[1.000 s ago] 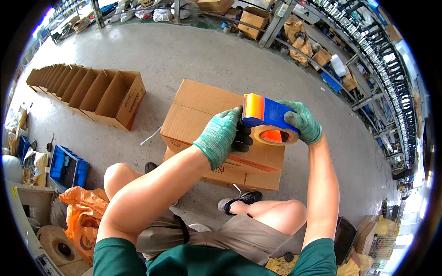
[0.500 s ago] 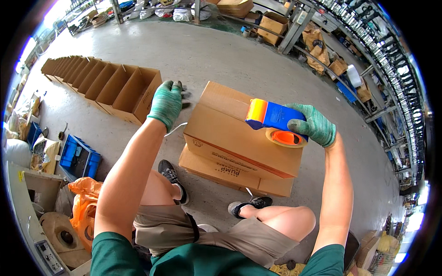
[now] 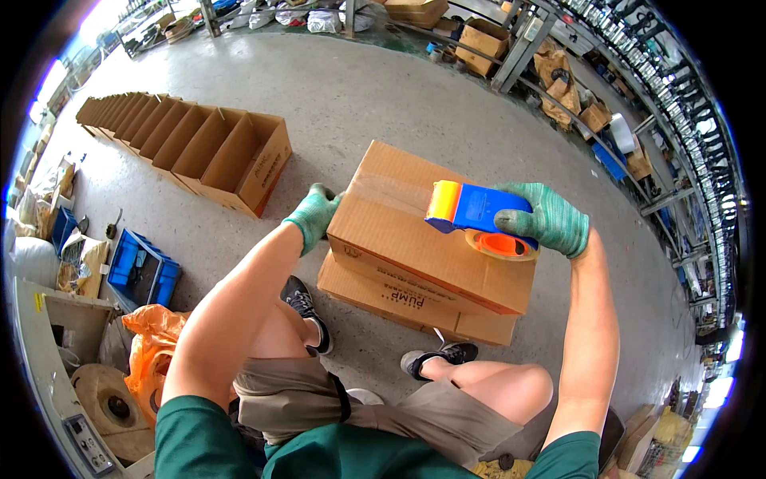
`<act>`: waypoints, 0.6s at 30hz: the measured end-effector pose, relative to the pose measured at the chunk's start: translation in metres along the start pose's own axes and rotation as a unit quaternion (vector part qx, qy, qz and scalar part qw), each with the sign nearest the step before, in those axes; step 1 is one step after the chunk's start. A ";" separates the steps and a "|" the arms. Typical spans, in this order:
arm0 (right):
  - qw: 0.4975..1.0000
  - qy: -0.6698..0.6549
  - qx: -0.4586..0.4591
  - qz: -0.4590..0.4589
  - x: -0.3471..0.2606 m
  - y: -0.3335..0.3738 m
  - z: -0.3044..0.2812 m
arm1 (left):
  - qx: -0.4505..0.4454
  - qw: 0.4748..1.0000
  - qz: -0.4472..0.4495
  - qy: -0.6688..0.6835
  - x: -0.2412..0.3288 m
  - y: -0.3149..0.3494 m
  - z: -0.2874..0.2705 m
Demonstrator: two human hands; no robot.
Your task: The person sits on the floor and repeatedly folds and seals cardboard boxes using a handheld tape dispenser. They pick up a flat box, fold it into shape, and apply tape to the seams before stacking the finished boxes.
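A closed brown cardboard box (image 3: pixel 423 188) lies on top of a second cardboard box (image 3: pixel 383 297) in front of me. My right hand (image 3: pixel 550 219), in a green glove, is closed round a blue tape dispenser (image 3: pixel 485 209) with an orange-yellow front. A tape roll (image 3: pixel 504 245) with an orange core sits in the dispenser, which is over the upper box's right half. At that box's left end is my gloved left hand (image 3: pixel 313 217), its fingers apart against the edge and partly hidden. A strip of clear tape seems to run along the top seam.
A long row of open cardboard boxes (image 3: pixel 239 160) stands on the floor at the left. Nearer me are a blue crate (image 3: pixel 144 271), an orange plastic bag (image 3: pixel 152 351) and a grey metal cabinet (image 3: pixel 40 359). Metal racking (image 3: pixel 523 52) lines the far right.
My left hand has come down and nearer me, from above the floor to the upper box's left end. The right hand keeps hold of the tape dispenser, nearly still. The view has shifted slightly.
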State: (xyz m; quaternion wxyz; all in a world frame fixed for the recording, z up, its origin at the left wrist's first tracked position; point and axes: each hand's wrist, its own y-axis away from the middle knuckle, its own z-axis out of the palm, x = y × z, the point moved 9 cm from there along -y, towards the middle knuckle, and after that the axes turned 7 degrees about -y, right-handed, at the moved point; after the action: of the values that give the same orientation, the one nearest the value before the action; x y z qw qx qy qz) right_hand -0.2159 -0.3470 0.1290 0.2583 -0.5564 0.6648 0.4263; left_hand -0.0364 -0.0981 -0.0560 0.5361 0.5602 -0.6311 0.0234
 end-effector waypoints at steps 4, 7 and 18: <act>0.999 0.019 -0.033 0.039 -0.002 -0.004 0.005 | 0.128 0.926 0.331 0.131 0.039 -0.006 -0.040; 0.998 -0.012 -0.043 0.036 -0.009 0.001 0.009 | -0.004 0.920 0.390 -0.035 0.100 0.035 -0.008; 0.975 0.155 0.077 0.136 0.043 0.122 -0.096 | -0.082 0.941 0.328 -0.009 0.096 0.026 0.006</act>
State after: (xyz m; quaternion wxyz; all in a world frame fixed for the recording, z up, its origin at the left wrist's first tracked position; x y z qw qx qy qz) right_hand -0.3316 -0.4494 0.1761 0.1340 -0.4980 0.7973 0.3136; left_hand -0.0403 -0.1578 0.0235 0.5373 0.2765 -0.7843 0.1404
